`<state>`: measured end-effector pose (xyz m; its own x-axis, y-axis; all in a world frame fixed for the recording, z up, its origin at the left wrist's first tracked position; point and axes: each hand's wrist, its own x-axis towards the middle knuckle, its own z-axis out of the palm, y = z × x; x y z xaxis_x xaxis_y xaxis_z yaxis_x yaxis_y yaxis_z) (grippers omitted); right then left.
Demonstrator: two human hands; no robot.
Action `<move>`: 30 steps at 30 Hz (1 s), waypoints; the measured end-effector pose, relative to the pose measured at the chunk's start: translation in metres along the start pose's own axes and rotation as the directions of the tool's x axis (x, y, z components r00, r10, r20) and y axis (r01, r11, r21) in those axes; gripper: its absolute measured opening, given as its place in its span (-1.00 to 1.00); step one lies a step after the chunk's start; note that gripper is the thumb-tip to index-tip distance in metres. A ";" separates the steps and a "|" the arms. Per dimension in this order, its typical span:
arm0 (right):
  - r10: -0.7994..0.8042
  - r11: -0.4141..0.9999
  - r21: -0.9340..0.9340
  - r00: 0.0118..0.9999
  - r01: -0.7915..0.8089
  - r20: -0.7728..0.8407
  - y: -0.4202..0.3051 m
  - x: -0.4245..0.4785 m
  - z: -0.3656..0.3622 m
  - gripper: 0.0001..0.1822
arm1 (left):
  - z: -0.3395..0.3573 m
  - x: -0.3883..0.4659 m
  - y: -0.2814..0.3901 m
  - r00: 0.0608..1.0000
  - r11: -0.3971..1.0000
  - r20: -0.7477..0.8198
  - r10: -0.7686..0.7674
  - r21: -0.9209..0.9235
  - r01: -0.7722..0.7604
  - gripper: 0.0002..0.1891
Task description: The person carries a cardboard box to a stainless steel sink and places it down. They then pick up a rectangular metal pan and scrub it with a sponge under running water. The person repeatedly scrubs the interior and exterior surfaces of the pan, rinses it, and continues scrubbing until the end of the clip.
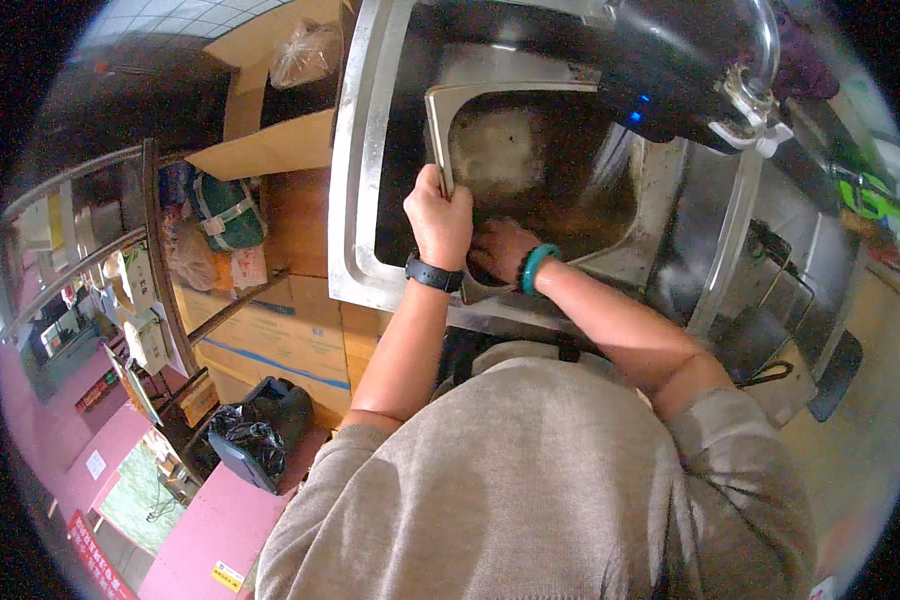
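A stainless steel sink (pixel 361 187) lies before me. My left hand (pixel 441 217), with a dark watch band at the wrist, is closed around the left edge of a large metal frame or tray (pixel 440 120) tilted in the basin. Lower and to the right, my right hand (pixel 506 247) reaches inside the frame near its lower edge; a green bangle and dark beads circle the wrist. Its fingertips are in shadow, so what they touch is unclear. Water (pixel 607 161) streams down at the right inside the frame, below a dark fixture (pixel 645 97) with blue lights.
A faucet base (pixel 750 112) stands at the sink's upper right. Dark racks or trays (pixel 780 292) lie right of the basin. Open cardboard boxes (pixel 270 150), a dark green bag (pixel 229 214) and a bin with a black liner (pixel 247 442) are at the left.
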<state>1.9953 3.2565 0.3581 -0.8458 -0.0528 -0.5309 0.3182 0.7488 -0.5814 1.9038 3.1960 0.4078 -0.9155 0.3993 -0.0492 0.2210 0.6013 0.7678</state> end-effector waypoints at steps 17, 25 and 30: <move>0.361 0.932 0.092 0.921 -0.350 -0.145 0.084 -0.020 0.033 -0.58 | -0.012 0.001 0.015 0.979 0.975 0.007 0.203 0.090 -0.203 -0.86; 0.010 0.980 -0.186 0.956 -0.068 -0.294 0.067 0.051 0.071 -0.53 | -0.008 0.009 0.024 0.973 0.968 0.093 0.213 0.114 -0.223 -0.90; 0.324 0.936 0.278 0.836 -0.216 -0.443 0.099 0.099 0.090 -0.52 | -0.008 0.008 0.027 0.973 0.972 0.097 0.211 0.082 -0.219 -0.90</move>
<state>1.9816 3.2655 0.1923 -0.7937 0.4911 -0.3590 0.5992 0.5288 -0.6011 1.8996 3.2102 0.4335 -0.8114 0.5822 0.0520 0.4428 0.5541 0.7049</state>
